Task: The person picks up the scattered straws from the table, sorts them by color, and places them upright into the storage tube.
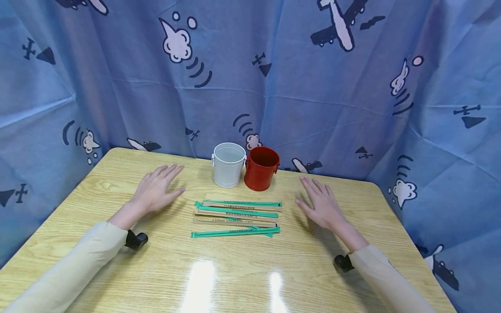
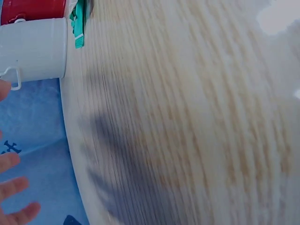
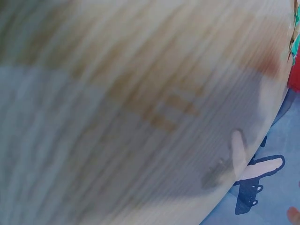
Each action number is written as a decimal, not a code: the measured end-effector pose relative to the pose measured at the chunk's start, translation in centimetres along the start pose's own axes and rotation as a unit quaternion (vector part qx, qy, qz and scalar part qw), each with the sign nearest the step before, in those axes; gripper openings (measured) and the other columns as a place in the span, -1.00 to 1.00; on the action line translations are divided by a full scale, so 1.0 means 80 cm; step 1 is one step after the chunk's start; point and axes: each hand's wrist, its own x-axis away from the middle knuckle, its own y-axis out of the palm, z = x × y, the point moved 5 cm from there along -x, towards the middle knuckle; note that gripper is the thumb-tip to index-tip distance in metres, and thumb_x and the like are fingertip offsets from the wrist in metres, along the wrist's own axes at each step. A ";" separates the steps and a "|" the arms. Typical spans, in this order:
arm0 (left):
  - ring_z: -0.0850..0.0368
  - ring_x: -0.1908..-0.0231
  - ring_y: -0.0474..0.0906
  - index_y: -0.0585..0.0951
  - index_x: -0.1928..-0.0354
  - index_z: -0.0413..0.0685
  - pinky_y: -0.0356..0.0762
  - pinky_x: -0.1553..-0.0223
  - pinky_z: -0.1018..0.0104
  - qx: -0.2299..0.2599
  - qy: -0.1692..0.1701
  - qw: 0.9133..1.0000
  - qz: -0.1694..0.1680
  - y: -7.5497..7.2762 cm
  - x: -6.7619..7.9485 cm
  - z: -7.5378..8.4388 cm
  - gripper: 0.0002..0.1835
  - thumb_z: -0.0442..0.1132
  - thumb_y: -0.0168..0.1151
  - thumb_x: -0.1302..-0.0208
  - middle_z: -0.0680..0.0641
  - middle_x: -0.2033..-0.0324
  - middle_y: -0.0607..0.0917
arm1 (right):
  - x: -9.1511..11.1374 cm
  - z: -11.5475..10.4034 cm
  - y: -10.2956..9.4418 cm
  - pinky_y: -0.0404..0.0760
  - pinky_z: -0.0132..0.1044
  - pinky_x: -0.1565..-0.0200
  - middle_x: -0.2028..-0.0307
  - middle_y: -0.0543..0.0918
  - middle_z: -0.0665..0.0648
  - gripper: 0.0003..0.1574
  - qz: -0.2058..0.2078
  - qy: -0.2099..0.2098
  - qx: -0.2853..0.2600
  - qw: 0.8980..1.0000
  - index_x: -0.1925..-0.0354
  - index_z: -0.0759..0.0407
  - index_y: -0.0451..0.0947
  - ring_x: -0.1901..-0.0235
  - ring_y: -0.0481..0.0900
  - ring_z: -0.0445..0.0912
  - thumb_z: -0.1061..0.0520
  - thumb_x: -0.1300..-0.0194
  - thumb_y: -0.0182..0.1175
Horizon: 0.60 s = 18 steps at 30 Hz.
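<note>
Long thin paper-wrapped sticks, some in green wrappers (image 1: 235, 232) and some in brown wrappers (image 1: 235, 221), lie in a loose pile mid-table; what is inside cannot be seen. Behind the pile a white bucket (image 1: 227, 174) and a red bucket (image 1: 259, 176) stand upright side by side. My left hand (image 1: 156, 191) hovers left of the pile, fingers spread and holding nothing. To the right, my right hand (image 1: 322, 204) has its fingers extended, also holding nothing. In the left wrist view, left fingertips (image 2: 14, 187) show near the white bucket (image 2: 33, 49).
The wooden table (image 1: 156, 274) ends at a blue curtain (image 1: 235, 78) with airplane prints, which hangs behind and along both sides. Black wrist cameras sit under both sleeves. Bright light reflections (image 1: 201, 282) lie on the front of the tabletop.
</note>
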 end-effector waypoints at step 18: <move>-0.21 -0.08 0.47 0.36 -0.33 -0.06 0.46 -0.03 -0.17 0.139 -0.036 0.986 0.080 -0.017 -0.020 0.007 -0.30 0.09 0.22 -0.20 -0.23 -0.15 0.56 | -0.025 -0.024 -0.020 0.31 0.24 -0.09 -0.26 0.45 0.21 -0.28 0.119 -0.025 -0.061 0.991 -0.32 0.09 0.33 -0.14 0.38 0.17 -0.09 -0.27 0.23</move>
